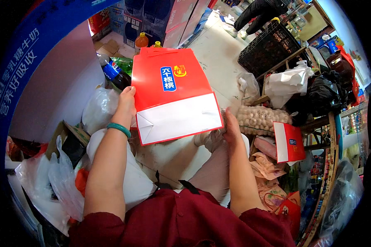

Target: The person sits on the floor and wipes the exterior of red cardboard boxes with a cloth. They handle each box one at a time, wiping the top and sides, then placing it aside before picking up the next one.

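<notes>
A flat-folded red paper gift bag (176, 92) with a white bottom panel is held up over my knees. It bears printed writing, and a red cord handle lies along its far edge. Further red edges show behind that far end, so more than one bag may be stacked. My left hand (128, 100), below a green bangle (120, 129), grips the left edge with the thumb on top. At the lower right corner is my right hand (231, 126), thumb up; its fingers are mostly hidden, and whether it grips the bag I cannot tell.
Another red and white bag (290, 142) lies at right beside a net sack of garlic bulbs (262, 119). Drink bottles (114, 69) and a white plastic bag (100, 105) stand at left. A black crate (269, 48) is ahead, near a standing person (259, 15).
</notes>
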`<state>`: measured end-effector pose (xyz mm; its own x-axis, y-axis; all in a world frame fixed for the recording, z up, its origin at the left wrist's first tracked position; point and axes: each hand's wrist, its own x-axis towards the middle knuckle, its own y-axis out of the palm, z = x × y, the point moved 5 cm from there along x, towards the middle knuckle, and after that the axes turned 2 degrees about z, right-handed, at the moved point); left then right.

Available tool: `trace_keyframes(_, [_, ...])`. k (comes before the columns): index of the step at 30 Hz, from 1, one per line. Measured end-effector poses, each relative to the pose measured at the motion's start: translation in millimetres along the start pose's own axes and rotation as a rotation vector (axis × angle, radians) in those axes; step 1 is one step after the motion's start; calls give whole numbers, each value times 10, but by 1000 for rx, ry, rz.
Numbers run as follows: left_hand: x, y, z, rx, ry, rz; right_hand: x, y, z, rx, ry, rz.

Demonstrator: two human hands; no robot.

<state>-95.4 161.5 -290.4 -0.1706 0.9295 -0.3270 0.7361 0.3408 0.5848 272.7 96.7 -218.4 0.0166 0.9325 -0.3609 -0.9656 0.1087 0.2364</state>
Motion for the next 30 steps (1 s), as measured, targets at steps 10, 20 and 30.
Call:
trace_keyframes(10, [-21,304,129,-89,-58,239,-650,676,886,-186,-262,90])
trace_keyframes(20, [-546,750,77,391,-330,514,-1439,1880,1644,-1379,-910,69])
trace_keyframes(30, [-675,787,-770,-225,-54,529,-1425,2434,448,-1634,-956,212])
